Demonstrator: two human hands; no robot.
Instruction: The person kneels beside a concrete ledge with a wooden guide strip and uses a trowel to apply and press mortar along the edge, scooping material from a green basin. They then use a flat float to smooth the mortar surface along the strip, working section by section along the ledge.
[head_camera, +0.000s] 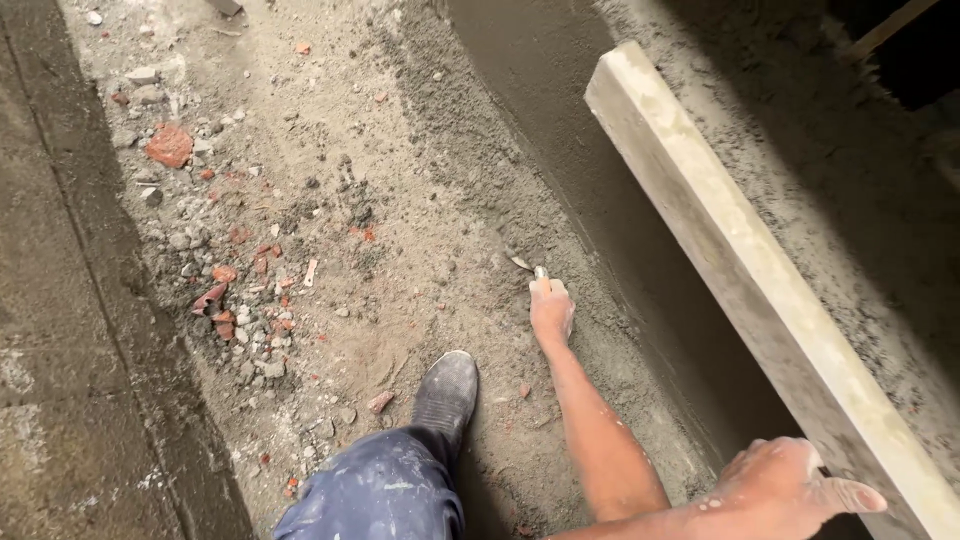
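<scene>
Floor (330, 200): loose sand, mortar and brick rubble (235, 300). A long straightedge board (740, 260) leans along the rendered wall base; it looks stiff and fairly heavy, best gripped mid-length. Left hand (552, 310) is closed on a small trowel (528, 268) (mostly hidden) at the wall foot. Right hand (790, 485) rests spread on the board's lower end. No containers seen.

Building site — bare dirt floor (400, 250) w/ brick rubble (170, 145) far left, fresh grey plaster on wall (560, 110) at right, long straightedge board (740, 260) leaning there.
</scene>
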